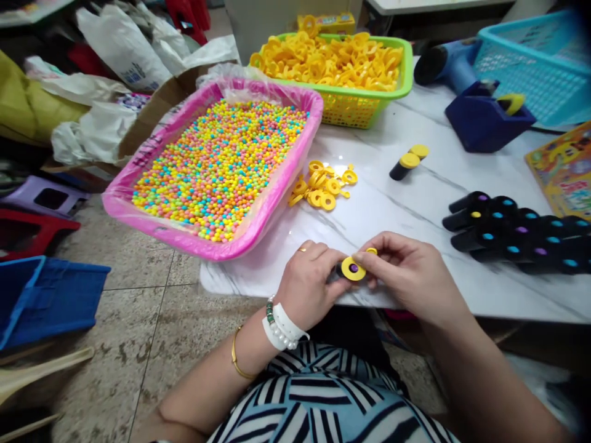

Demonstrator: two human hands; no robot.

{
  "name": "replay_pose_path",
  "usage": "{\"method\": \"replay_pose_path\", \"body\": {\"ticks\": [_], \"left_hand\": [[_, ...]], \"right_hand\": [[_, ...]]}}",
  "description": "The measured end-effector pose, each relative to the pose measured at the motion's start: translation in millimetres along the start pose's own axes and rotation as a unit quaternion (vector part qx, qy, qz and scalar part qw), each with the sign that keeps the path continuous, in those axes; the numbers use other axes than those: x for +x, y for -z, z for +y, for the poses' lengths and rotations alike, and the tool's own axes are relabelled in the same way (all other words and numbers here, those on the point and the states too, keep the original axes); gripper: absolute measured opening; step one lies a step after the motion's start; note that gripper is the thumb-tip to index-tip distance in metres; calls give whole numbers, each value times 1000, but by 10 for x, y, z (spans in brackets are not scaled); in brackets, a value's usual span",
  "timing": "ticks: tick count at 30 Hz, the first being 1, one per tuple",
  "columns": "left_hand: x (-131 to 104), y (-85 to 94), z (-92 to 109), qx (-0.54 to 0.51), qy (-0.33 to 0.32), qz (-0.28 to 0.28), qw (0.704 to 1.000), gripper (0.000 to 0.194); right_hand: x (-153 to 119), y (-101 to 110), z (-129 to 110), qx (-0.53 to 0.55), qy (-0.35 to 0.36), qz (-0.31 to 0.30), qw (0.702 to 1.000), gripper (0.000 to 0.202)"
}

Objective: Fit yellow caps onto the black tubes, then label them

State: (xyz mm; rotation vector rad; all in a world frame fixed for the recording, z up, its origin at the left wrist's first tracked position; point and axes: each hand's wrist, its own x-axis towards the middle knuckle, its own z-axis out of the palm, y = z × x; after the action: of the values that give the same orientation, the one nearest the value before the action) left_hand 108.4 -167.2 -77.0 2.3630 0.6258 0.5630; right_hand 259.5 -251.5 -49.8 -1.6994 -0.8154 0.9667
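Near the front edge of the white marbled table (258, 277), my left hand (310, 280) is closed around a dark tube, whose body is mostly hidden by the fingers. A yellow ring (353, 269) sits at the tube's end, with a purple spot in its hole. My right hand (404, 267) pinches the ring's tab side between thumb and fingers. Loose yellow rings (323, 184) lie in a small pile beyond my hands. Two dark tubes with yellow tops (407, 163) are farther back. At the right, several black tubes (512, 231) with blue, purple and yellow ends lie together.
A pink tray (258, 237) of coloured beads is at the left, partly over the table's edge. Behind stands a green basket (369, 98) of yellow rings. A dark blue holder (484, 120), a light blue basket (540, 67) and a printed box (566, 169) are at the right.
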Motion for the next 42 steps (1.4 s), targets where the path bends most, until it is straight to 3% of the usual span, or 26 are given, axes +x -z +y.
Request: {"method": "replay_pose_path", "body": {"ticks": [4, 9, 12, 16, 20, 25, 28, 31, 34, 38, 40, 42], "left_hand": [[-38, 93, 78, -18, 16, -25, 999, 20], [37, 200, 183, -167, 106, -71, 978, 21], [91, 143, 177, -188, 167, -50, 967, 24], [-2, 19, 179, -185, 143, 0, 972, 17], [-124, -97, 189, -139, 55, 64, 987, 29], [-160, -178, 192, -75, 57, 89, 992, 27], [-160, -186, 188, -63, 54, 76, 994, 28], [-132, -178, 196, -57, 65, 72, 994, 25], [-75, -181, 208, -43, 89, 59, 993, 19], [-28, -193, 210, -15, 129, 22, 991, 15], [-33, -191, 199, -6, 137, -1, 991, 17], [-53, -179, 174, 1, 130, -17, 991, 18]], "right_hand": [[-51, 14, 34, 38, -9, -2, 999, 29], [-98, -32, 34, 22, -5, -2, 1000, 28], [-127, -67, 78, 5, 3, 29, 1000, 29], [-155, -77, 146, -1, 4, 50, 999, 28], [-146, -18, 202, 19, 13, 9, 1000, 24], [-83, 127, 214, 109, 8, -17, 994, 31], [51, 189, 93, 102, -55, -98, 988, 33], [188, 190, -54, 21, -90, -197, 976, 34], [245, 160, -88, -44, -70, -223, 971, 33], [158, 147, 1, -22, -53, -221, 974, 33], [77, 140, 15, -33, -6, -223, 974, 39], [12, 125, -14, -121, 79, -207, 968, 40]]}}
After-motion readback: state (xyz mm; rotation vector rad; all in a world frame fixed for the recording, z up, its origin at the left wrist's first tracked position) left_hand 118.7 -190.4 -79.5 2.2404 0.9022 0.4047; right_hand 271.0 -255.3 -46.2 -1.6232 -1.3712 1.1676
